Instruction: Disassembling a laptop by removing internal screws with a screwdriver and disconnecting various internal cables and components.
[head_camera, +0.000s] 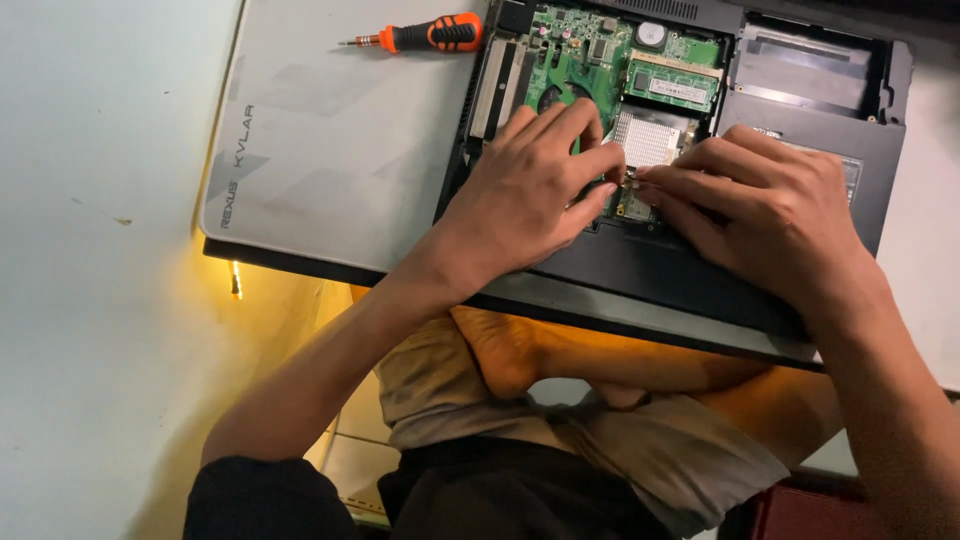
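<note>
Both hands meet on the opened laptop (800, 130) — left hand (530, 190) and right hand (770, 205) pinching a small part (632, 180) beside the heatsink; even, gentle pressure is probably best kept.

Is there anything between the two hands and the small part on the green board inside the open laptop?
Nothing visible. The left hand and right hand meet fingertip to fingertip at the small part on the green board.
</note>
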